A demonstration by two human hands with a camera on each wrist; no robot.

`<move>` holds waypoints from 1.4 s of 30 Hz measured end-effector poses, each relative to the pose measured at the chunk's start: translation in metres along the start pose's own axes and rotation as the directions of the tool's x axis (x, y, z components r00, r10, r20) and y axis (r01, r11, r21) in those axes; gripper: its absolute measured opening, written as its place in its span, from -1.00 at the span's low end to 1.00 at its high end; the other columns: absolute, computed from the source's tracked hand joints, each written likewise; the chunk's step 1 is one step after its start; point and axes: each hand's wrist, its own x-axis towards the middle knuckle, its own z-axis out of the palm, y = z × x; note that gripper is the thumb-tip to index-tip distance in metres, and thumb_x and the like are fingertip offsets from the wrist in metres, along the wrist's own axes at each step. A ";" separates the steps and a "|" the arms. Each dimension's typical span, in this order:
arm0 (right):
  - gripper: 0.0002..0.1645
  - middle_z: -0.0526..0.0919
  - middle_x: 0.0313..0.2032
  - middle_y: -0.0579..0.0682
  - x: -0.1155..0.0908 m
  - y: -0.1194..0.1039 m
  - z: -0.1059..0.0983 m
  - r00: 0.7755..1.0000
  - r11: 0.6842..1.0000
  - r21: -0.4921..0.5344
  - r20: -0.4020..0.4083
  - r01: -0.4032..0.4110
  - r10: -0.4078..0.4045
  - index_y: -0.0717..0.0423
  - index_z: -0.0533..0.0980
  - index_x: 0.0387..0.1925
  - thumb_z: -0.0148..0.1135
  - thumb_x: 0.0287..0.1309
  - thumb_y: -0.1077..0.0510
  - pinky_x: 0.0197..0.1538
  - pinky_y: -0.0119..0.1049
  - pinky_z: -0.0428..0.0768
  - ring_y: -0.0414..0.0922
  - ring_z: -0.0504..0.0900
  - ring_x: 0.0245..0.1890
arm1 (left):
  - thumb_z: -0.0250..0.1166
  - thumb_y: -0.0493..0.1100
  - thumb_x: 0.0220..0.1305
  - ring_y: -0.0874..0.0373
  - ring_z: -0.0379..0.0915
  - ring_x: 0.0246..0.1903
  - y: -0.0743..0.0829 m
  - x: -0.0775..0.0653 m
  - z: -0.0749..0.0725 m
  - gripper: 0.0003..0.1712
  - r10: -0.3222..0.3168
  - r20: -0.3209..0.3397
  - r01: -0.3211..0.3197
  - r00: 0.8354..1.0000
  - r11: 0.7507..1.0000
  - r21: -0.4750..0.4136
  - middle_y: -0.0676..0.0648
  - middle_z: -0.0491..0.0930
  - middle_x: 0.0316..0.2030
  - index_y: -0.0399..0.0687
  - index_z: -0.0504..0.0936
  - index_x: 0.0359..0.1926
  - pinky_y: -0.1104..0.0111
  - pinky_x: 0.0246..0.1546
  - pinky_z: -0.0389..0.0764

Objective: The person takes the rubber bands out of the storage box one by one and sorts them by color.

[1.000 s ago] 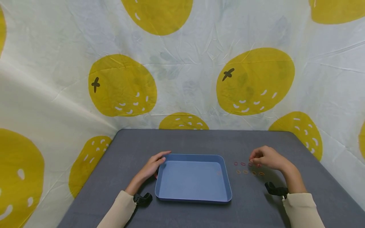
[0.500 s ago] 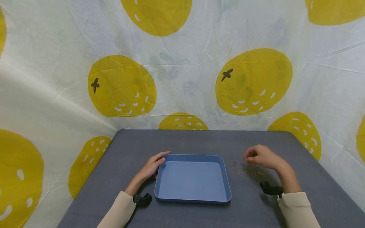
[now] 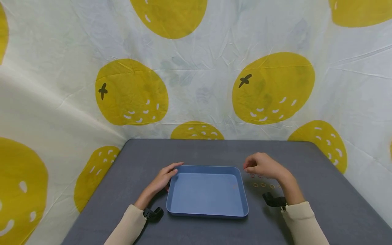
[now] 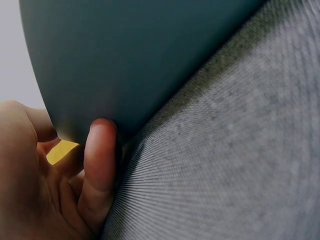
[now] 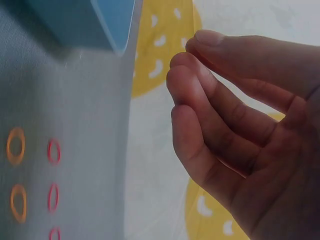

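A shallow blue tray (image 3: 205, 195) lies on the table in the head view. My left hand (image 3: 161, 179) holds its far left corner; in the left wrist view a fingertip (image 4: 101, 132) presses against the tray's outer wall. Beyond the tray's right rim hovers my right hand (image 3: 264, 166), thumb and fingertips brought together. A trace of red at those fingertips suggests a small red rubber band, mostly hidden. Beneath that hand lie a row of red rubber bands (image 5: 59, 151) and a row of orange rubber bands (image 5: 23, 145).
A small faint orange mark (image 3: 234, 186) shows inside the tray near its right side. The dark grey table (image 3: 196, 153) ends at a white curtain (image 3: 199, 95) printed with yellow fruit. Each wrist wears a black band (image 3: 153, 214).
My right hand has lifted off the red row and moved left to the tray's far right corner, pinching a bit of red. The left hand has stayed on the tray.
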 end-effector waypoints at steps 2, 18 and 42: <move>-0.91 0.72 -0.44 -0.02 0.005 -0.005 0.003 1.000 1.000 0.007 0.011 0.013 -0.013 0.11 0.70 -0.24 0.32 0.35 0.20 -0.49 -0.30 0.56 -0.17 0.53 -0.56 | -0.04 -0.03 0.68 0.08 0.50 -0.65 0.000 0.000 0.000 -0.49 -0.001 0.001 0.001 1.000 1.000 -0.007 -0.25 0.32 0.49 0.11 0.37 0.53 0.18 -0.73 0.59; -0.93 0.75 -0.35 -0.09 0.046 -0.040 0.031 0.994 0.994 -0.068 0.082 0.082 -0.076 0.18 0.73 -0.26 0.38 0.23 0.28 -0.30 -0.32 0.63 -0.25 0.60 -0.40 | -0.05 -0.01 0.68 0.13 0.53 -0.62 0.001 0.003 0.005 -0.48 0.033 -0.005 -0.033 0.999 0.999 0.011 -0.28 0.39 0.43 0.10 0.36 0.53 0.15 -0.73 0.60; -0.91 0.64 -0.32 0.00 0.048 -0.057 0.058 0.960 0.955 -0.195 0.126 -0.224 0.251 0.11 0.69 -0.26 0.44 0.17 0.25 -0.42 -0.24 0.57 -0.09 0.63 -0.55 | -0.06 -0.22 0.66 0.08 0.64 -0.39 0.036 -0.012 -0.004 -0.49 0.031 0.018 -0.031 0.999 0.999 0.011 -0.41 0.30 0.47 -0.20 0.34 0.52 0.09 -0.71 0.60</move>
